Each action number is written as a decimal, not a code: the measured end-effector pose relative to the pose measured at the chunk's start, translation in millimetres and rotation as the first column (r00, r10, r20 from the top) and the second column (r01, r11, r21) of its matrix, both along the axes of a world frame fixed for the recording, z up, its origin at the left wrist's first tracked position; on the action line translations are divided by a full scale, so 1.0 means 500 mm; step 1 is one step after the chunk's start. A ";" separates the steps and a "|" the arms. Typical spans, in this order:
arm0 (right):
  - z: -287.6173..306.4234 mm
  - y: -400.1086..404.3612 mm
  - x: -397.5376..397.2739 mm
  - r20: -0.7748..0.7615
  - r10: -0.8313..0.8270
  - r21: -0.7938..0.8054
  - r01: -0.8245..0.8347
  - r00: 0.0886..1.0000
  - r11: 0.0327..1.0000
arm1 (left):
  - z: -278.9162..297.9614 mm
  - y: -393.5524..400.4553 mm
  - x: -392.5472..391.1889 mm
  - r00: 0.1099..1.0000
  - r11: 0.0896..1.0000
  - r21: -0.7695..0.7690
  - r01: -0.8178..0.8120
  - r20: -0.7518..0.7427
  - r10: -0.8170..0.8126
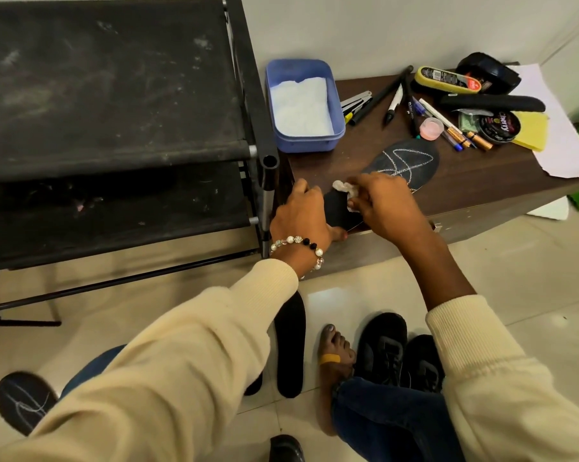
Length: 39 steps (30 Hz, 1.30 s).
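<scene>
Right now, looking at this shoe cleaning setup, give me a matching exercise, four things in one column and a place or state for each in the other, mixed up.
1 chalk-marked insole
2 blue tub
3 polish tin
4 black shoes

A on the floor by a bare foot
B holds white tissue
C left hand grips it, right hand rubs it with a white wad
D next to the yellow sponge

Pairs: 1-C, 2-B, 3-D, 4-A

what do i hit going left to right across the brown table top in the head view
blue plastic tub → silver stapler → small pink round cap → round black polish tin → yellow sponge → white paper sheet
</scene>
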State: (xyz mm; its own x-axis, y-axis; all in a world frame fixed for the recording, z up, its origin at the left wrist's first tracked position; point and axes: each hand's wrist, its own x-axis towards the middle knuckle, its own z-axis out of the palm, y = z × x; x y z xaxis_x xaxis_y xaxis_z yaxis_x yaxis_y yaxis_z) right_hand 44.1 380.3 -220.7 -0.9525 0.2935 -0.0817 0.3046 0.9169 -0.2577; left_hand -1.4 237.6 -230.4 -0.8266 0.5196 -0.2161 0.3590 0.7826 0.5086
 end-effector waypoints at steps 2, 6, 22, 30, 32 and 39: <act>0.001 0.002 0.002 -0.026 -0.048 0.024 0.048 0.999 0.999 | -0.001 0.000 0.000 1.000 1.000 0.005 0.002 0.002 -0.002; 0.004 0.003 0.015 -0.079 -0.174 0.048 0.178 0.982 0.983 | -0.002 0.001 0.000 1.000 1.000 0.001 0.001 0.008 -0.001; -0.032 -0.032 -0.005 -0.149 0.024 0.069 -0.014 0.989 0.998 | -0.006 0.000 -0.001 1.000 1.000 0.021 0.012 -0.005 -0.012; -0.037 -0.024 0.007 -0.239 0.060 0.089 -0.040 0.969 0.995 | -0.006 0.000 -0.001 1.000 0.999 0.035 0.010 -0.009 -0.010; -0.035 -0.035 0.004 -0.210 0.031 0.099 -0.010 0.977 0.995 | -0.007 -0.001 0.001 1.000 0.999 0.046 0.001 -0.016 0.000; -0.016 -0.038 0.033 -0.205 0.226 0.098 -0.210 0.952 0.973 | -0.006 0.000 0.000 1.000 0.998 0.057 -0.010 -0.018 0.012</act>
